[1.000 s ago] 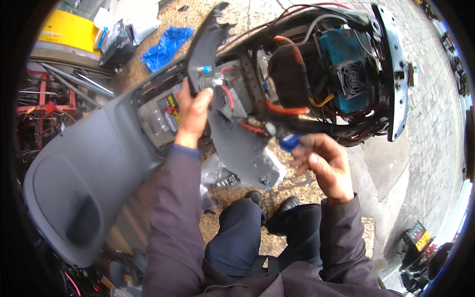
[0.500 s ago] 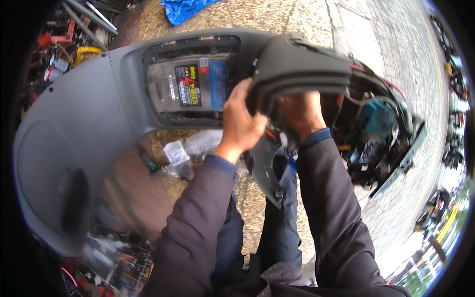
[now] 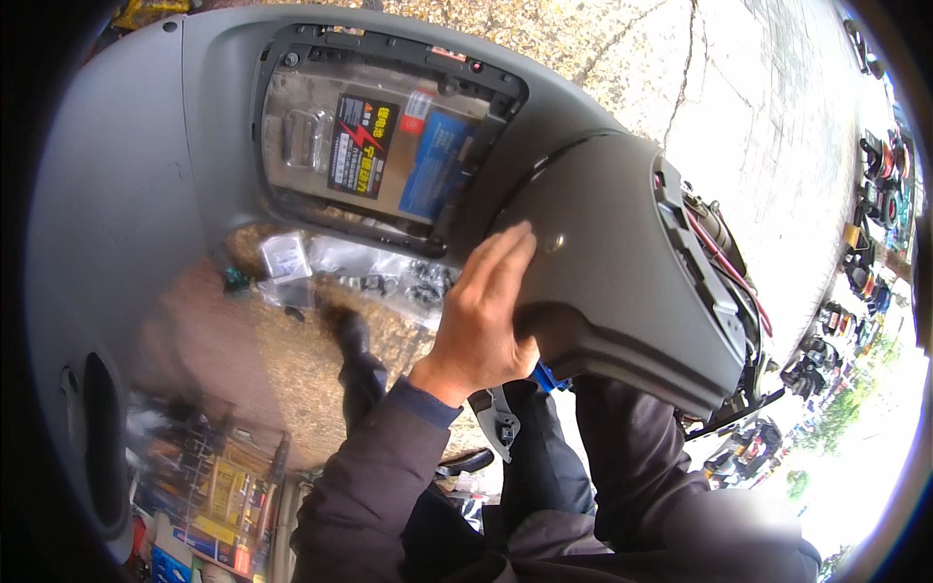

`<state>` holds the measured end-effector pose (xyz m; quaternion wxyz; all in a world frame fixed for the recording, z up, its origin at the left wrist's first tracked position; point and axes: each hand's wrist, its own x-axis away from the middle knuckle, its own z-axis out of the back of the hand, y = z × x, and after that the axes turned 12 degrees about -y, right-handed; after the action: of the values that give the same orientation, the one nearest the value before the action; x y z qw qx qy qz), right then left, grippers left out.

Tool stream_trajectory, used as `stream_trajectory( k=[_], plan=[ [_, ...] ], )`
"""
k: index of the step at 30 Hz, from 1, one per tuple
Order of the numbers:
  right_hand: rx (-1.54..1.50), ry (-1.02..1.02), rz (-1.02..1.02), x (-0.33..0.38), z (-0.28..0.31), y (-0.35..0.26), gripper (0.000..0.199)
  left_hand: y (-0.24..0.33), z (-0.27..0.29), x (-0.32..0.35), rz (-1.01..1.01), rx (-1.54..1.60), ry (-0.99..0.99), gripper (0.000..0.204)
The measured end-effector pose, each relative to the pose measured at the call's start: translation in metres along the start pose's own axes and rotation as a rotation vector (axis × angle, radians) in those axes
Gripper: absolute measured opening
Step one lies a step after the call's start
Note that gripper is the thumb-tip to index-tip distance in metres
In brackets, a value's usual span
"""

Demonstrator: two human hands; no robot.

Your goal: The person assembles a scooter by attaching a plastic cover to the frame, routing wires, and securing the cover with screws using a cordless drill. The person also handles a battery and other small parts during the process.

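One dark grey panel (image 3: pixel 622 262) sits over the scooter body (image 3: pixel 126 194), beside the open battery bay (image 3: pixel 389 136). The left hand (image 3: pixel 486 311) lies flat against it, fingers open, seemingly seating it. The right hand is hidden beneath, grip untellable; next, likely pressing the edges flush.

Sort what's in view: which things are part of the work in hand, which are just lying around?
In hand:
- left hand, flat on the dark grey cover panel
- right hand, hidden under that panel
- large grey scooter body panel with its open battery bay

Lying about:
- clear bags of small parts on the ground
- boxes and tools at lower left
- parked scooters at right
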<state>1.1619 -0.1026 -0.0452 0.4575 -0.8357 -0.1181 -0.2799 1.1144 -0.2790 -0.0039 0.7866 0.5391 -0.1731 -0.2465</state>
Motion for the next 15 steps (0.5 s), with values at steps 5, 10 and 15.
stream_trajectory(
  k=[5,10,15],
  plan=[
    [0.173,0.022,-0.051,0.02,-0.009,-0.004,0.035,-0.001,0.0,0.002,0.014,0.008,-0.005,0.08],
    [0.287,0.026,-0.078,0.032,-0.019,-0.008,0.035,-0.004,0.003,0.0,-0.002,0.017,-0.015,0.08],
    [0.379,0.024,-0.096,0.039,-0.026,-0.012,0.034,-0.006,0.005,-0.005,0.022,0.071,-0.05,0.075]
  ],
)
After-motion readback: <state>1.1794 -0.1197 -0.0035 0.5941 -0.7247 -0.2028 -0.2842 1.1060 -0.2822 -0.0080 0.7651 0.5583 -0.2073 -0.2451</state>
